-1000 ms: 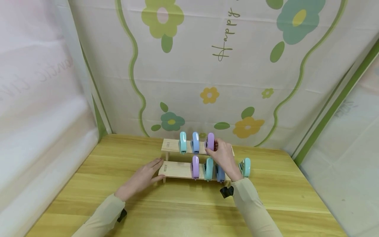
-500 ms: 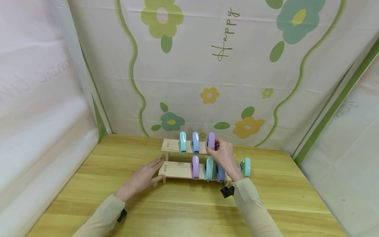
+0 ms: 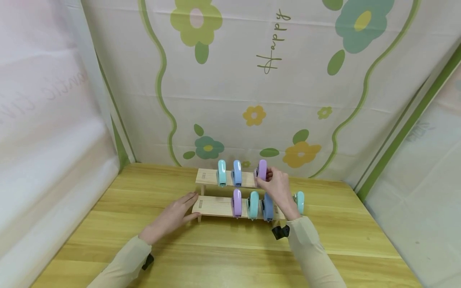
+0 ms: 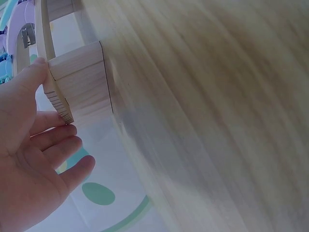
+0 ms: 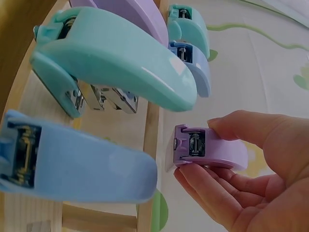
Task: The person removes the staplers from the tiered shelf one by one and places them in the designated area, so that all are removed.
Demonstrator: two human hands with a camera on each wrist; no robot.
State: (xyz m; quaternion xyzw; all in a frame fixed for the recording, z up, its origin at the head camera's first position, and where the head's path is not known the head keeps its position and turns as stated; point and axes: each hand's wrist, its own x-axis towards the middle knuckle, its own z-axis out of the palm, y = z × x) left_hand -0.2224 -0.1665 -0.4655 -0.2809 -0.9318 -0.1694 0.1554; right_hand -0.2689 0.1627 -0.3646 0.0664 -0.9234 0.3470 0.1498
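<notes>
My right hand (image 3: 278, 186) pinches a purple stapler (image 3: 262, 170) between thumb and fingers at the upper step of a two-tier wooden stand (image 3: 216, 206). In the right wrist view the held purple stapler (image 5: 222, 150) is seen hinge end on. Left of it on that step stand a teal stapler (image 3: 221, 173) and a blue stapler (image 3: 236, 173). The lower step bears another purple stapler (image 3: 237, 203), a teal one and a blue stapler (image 3: 267, 207). My left hand (image 3: 173, 213) holds the left end of the lower step, thumb at the front edge, fingers behind.
One more teal stapler (image 3: 300, 202) stands on the wooden table (image 3: 216, 256) right of the stand, partly behind my right wrist. A flower-printed cloth (image 3: 230, 100) hangs behind the table, with more cloth at both sides.
The right hand has shifted slightly right along the upper step with the purple stapler, widening the gap to the blue one. The left hand has stayed where it was.
</notes>
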